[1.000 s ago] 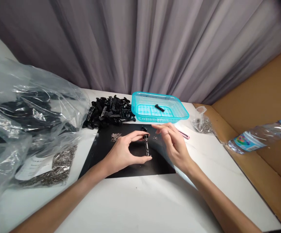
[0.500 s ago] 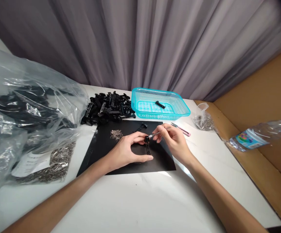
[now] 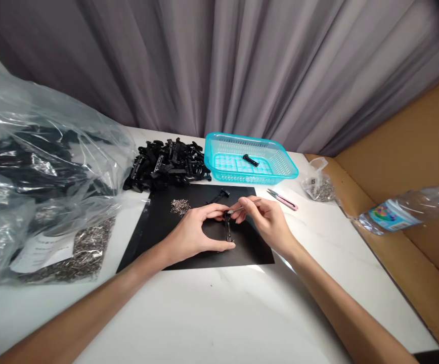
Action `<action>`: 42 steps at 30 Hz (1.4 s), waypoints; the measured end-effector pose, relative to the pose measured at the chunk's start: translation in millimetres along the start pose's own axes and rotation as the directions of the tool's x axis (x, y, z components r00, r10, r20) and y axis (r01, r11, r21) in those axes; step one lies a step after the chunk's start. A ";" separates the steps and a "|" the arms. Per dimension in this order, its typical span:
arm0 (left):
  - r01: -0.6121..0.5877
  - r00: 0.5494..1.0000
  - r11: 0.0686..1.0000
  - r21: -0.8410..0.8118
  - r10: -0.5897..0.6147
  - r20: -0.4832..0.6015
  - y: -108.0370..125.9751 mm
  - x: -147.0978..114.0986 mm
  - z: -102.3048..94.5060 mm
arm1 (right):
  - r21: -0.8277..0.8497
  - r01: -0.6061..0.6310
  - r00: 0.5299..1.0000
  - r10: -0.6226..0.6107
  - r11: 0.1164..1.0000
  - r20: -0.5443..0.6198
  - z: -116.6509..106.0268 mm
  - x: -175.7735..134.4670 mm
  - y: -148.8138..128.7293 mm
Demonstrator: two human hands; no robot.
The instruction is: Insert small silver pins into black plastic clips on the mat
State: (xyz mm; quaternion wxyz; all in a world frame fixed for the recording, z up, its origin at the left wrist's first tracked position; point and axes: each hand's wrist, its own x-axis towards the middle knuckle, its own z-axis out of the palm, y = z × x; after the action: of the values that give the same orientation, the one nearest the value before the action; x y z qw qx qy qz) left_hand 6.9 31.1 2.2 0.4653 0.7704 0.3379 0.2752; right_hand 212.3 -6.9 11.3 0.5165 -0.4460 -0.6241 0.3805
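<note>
Between thumb and fingers, my left hand (image 3: 194, 230) grips a narrow black plastic part (image 3: 227, 230) over the black mat (image 3: 246, 253). My right hand (image 3: 262, 217) pinches a thin metal tweezer-like tool (image 3: 247, 206), its tip at the upper end of that part. Whether anything tiny sits at the tip is too small to tell. A second black plastic part (image 3: 219, 195) lies on the mat just beyond my fingers. Left of it is a small heap of tiny metal pins (image 3: 180, 206).
A pile of black parts (image 3: 166, 164) lies behind the mat. The turquoise basket (image 3: 219, 174) contains one black part (image 3: 250, 161). Pink-handled snips (image 3: 283, 199), a bag of metal bits (image 3: 320, 184) and a water bottle (image 3: 397, 212) are rightward. Large plastic bags (image 3: 52, 162) fill the left.
The tool has tilted flatter against the upper end of the held part, and my right fingers have come closer to my left hand. The view has shifted slightly.
</note>
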 end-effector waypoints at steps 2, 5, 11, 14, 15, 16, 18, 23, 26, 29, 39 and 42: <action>0.012 1.000 1.000 0.003 -0.012 -0.003 0.3 -0.5 -0.5 | -0.007 0.003 1.000 -0.003 1.000 0.020 1.5 -0.9 0.0; 0.016 1.000 1.000 0.004 -0.016 0.002 1.4 -0.4 -0.7 | -0.017 0.001 0.999 -0.001 1.000 0.032 2.6 -1.6 -0.8; -0.043 0.999 0.999 -0.012 0.043 0.009 2.2 1.1 -2.5 | 0.013 -0.007 0.999 0.007 1.000 -0.045 -2.3 0.6 -7.7; -0.074 0.997 0.997 -0.038 0.074 -0.009 1.3 3.1 -9.1 | -0.004 0.058 0.969 -0.058 0.998 -0.239 -8.8 2.5 -6.9; -0.091 0.996 0.995 -0.044 0.090 -0.025 0.6 4.4 -12.4 | -0.047 0.071 0.955 -0.082 0.996 -0.286 -10.6 2.8 -4.9; -0.119 0.992 0.992 -0.047 0.117 -0.049 -0.3 6.0 -16.3 | -0.111 0.075 0.946 -0.106 0.991 -0.305 -11.7 2.8 -2.2; -0.188 0.976 0.982 -0.034 0.183 -0.114 -3.0 10.2 -25.6 | -0.279 0.086 0.952 -0.162 0.956 -0.261 -10.2 1.3 4.4; -0.257 0.876 0.964 0.070 0.263 -0.404 -12.3 19.0 -52.9 | -0.468 0.256 0.967 -0.220 0.846 0.130 18.0 -7.4 11.7; -0.245 0.746 0.957 0.156 0.288 -0.600 -18.0 19.7 -63.8 | -0.559 0.332 0.935 -0.188 0.760 0.300 40.7 -9.3 7.6; -0.223 0.655 0.950 0.221 0.314 -0.688 -21.9 18.6 -67.7 | -0.672 0.404 0.907 -0.179 0.620 0.380 55.4 -7.0 4.1; -0.178 0.634 0.947 0.268 0.319 -0.705 -19.2 16.5 -62.2 | -0.712 0.420 0.903 -0.181 0.562 0.390 69.5 7.5 7.7; -0.175 0.642 0.951 0.257 0.308 -0.703 -20.1 16.8 -61.9 | -0.695 0.383 0.922 -0.211 0.608 0.323 71.4 17.6 7.4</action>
State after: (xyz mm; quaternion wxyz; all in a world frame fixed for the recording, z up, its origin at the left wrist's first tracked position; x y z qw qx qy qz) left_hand -33.8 83.9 11.7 0.1835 0.6683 0.4116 0.5919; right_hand 142.0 11.1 -2.8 0.2751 -0.4651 -0.8403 0.0436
